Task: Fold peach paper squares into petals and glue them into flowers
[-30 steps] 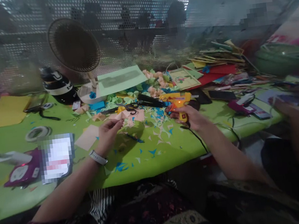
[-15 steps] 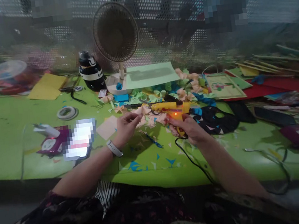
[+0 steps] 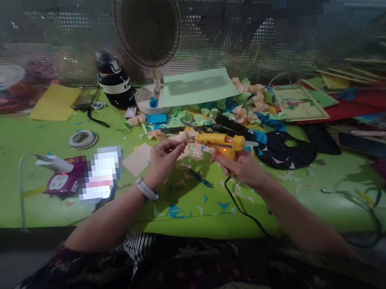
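Gripping the yellow glue gun, the right hand faced the left hand, whose closed fingertips pinched peach paper near the nozzle. Paper flowers crowded behind; blue scraps littered the front.

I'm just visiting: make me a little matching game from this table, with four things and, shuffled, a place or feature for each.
Things:
1. Yellow plastic glue gun
2. Black bottle with a white band
3. Pale pink sheet of paper
4. Flat black rounded disc

Places and features:
A. Lying beside the left hand
B. Has a hole showing green
C. Gripped in the right hand
D. Standing left of the round fan

Pairs: 1-C, 2-D, 3-A, 4-B
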`<state>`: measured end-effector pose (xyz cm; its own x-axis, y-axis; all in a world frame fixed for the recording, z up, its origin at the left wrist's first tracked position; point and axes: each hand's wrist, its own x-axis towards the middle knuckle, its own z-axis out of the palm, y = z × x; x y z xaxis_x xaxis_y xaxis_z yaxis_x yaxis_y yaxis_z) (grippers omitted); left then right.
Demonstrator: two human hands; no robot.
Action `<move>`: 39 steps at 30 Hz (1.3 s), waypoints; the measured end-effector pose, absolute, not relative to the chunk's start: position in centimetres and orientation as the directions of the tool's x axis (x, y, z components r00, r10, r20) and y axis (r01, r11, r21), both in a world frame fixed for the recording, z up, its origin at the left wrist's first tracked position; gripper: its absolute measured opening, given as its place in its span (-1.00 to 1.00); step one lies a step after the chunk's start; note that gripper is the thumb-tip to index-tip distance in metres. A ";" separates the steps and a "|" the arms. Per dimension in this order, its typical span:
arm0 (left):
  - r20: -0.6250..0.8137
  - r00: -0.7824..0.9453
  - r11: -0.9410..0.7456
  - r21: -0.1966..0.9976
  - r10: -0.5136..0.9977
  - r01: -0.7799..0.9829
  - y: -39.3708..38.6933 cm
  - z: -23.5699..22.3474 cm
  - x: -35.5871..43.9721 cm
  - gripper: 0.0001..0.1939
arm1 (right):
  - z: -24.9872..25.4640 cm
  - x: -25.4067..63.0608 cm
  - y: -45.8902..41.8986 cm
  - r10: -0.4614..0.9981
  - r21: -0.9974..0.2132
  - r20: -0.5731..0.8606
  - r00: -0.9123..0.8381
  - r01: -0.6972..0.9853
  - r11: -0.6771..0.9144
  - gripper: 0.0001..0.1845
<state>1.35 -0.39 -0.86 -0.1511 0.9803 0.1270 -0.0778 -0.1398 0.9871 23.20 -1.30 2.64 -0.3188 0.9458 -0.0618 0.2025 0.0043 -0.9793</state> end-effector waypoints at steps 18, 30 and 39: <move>0.128 -0.103 -0.140 0.983 0.986 -0.118 -0.3 -1.2 1.1 -0.67 | 2.8 23.2 -1.5 0.949 -0.946 -0.065 -0.310 0.321 0.041 -0.63; 0.133 -0.101 -0.144 0.983 0.986 -0.115 -0.3 -1.1 1.2 -0.63 | 2.6 23.2 -1.5 0.947 -0.945 -0.030 -0.319 0.319 0.078 -0.65; 0.155 -0.103 -0.167 0.978 0.983 -0.121 -0.3 -1.1 1.2 -0.65 | 2.3 23.4 -1.4 0.948 -0.930 0.030 -0.317 0.338 0.142 -0.67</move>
<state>1.18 -0.34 -1.12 -0.1027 0.9826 0.1550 -0.1210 -0.1670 0.9785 23.36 -1.35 2.31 -0.3175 0.9478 0.0298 0.3380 0.1424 -0.9303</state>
